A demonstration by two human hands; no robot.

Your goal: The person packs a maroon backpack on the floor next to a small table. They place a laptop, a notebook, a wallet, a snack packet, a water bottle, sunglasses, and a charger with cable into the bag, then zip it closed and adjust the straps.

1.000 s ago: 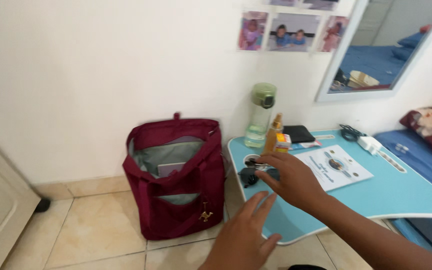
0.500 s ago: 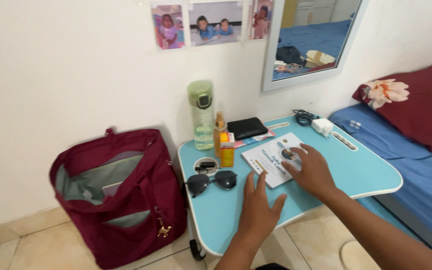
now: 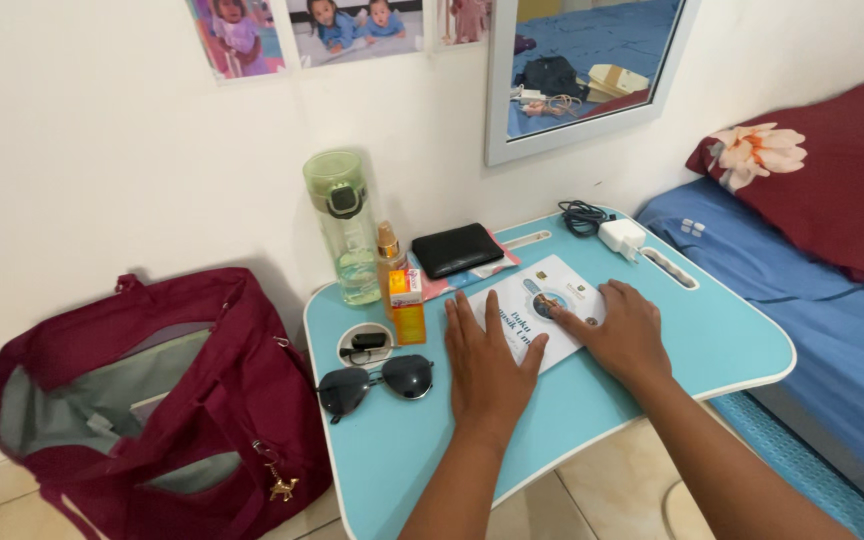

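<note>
Resting flat and open, left hand (image 3: 487,360) and right hand (image 3: 620,332) press a white booklet (image 3: 537,305); sunglasses (image 3: 377,382) lie just left.

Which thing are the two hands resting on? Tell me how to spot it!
Find the light blue lap table standing between the dark red bag and the bed. In its middle lies a white booklet, flat, with the left hand and right hand pressed on it. It is the only flat white paper there; the sunglasses and black wallet nearby are dark.
</note>
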